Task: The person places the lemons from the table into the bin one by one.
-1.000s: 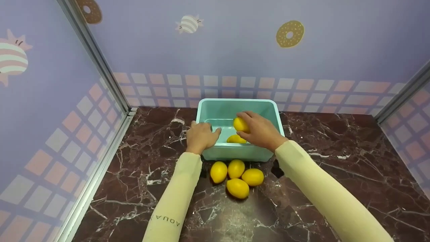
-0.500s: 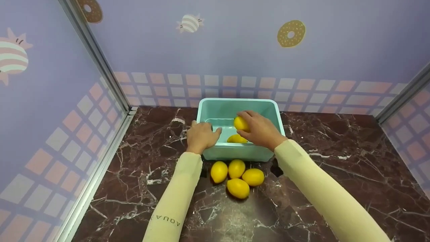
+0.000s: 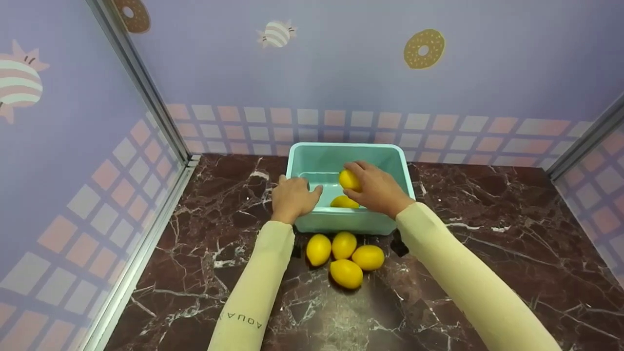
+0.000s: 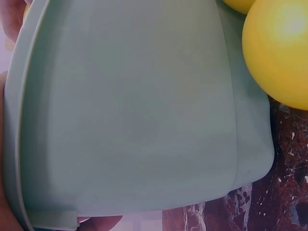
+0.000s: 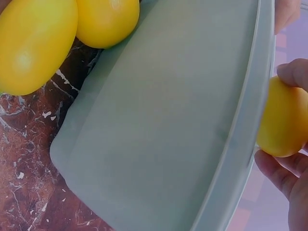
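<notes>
My right hand (image 3: 378,189) pinches a lemon (image 3: 349,180) inside the light teal bin (image 3: 346,222). In the right wrist view, thumb and fingers sit on opposite sides of this held lemon (image 5: 284,120), just past the rim. Below it, another lemon (image 3: 344,202) lies at the bin's front wall, partly hidden. At the front left corner my left hand (image 3: 293,199) grips the bin's rim, thumb on the inner side. The bin wall (image 4: 139,106) hides most of that hand in the left wrist view.
Several lemons (image 3: 346,273) are clustered on the dark red marbled tabletop (image 3: 234,292), right before the bin's front wall. A patterned lilac wall (image 3: 341,73) rises close behind the bin. Another patterned panel (image 3: 63,161) with a metal frame edge (image 3: 141,87) bounds the left side.
Hands, held lemon and bin keep nearly the same places. The whole head view has shifted by a few pixels.
</notes>
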`<state>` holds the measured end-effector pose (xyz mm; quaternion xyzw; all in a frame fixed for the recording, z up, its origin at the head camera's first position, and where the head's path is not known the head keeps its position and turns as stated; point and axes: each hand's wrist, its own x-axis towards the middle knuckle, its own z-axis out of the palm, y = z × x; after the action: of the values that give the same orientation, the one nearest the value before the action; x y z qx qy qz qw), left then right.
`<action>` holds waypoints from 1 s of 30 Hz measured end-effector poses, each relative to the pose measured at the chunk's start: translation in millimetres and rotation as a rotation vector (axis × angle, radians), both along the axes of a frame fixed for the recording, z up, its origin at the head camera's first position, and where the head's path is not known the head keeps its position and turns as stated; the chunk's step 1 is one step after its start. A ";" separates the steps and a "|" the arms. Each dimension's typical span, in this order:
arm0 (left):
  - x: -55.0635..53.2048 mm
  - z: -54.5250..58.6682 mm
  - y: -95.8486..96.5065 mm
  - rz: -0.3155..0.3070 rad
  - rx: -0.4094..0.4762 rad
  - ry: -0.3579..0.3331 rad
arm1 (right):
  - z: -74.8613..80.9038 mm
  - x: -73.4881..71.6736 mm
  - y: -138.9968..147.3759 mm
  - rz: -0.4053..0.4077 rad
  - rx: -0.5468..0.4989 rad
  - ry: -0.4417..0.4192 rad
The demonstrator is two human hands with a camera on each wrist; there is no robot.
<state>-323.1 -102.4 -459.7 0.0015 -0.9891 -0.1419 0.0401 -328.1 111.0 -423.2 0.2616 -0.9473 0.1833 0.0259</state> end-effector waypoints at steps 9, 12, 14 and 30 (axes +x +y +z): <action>-0.6 -0.4 0.3 -0.002 -0.010 0.002 | -0.3 -0.4 -4.1 0.010 0.005 0.006; -0.4 -0.7 0.5 -0.003 -0.003 0.002 | -0.6 -0.4 -5.2 0.014 0.004 -0.002; -0.2 -0.6 0.2 -0.002 0.004 0.002 | -1.1 -0.9 -6.1 0.014 0.004 -0.010; 0.3 0.0 0.7 0.005 0.009 -0.011 | -1.3 -6.4 -6.3 -0.015 0.022 -0.039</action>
<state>-322.8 -101.7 -459.6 0.0048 -0.9886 -0.1465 0.0351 -334.5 104.7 -424.5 0.2509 -0.9516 0.1776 0.0057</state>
